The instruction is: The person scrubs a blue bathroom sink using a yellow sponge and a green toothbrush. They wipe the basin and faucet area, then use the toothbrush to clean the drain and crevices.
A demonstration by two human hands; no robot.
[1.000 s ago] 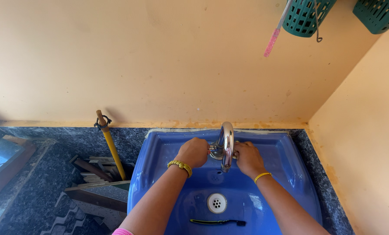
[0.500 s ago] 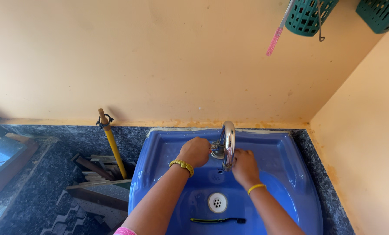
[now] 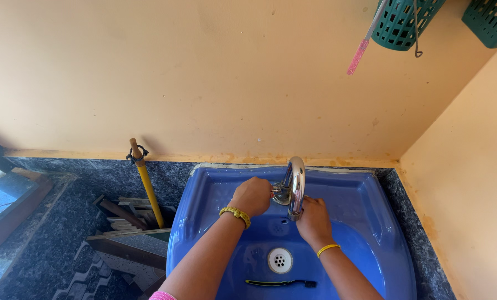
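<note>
Baskets hang at the top right corner: two teal slotted baskets [image 3: 404, 22], the left one with a pink-handled brush [image 3: 360, 53] poking down from it. One blue sink [image 3: 381, 233] sits in the dark stone counter [image 3: 54, 244], with one chrome tap [image 3: 294, 183] at its back edge, one white drain [image 3: 280, 260], and one dark toothbrush [image 3: 280, 283] lying near the front. One yellow stick [image 3: 146, 189] leans at the left. Left hand [image 3: 252, 195] is closed in a fist round the tap's left handle. Right hand [image 3: 313, 218] curls under the spout, fingers touching it; whether it grips cannot be told.
</note>
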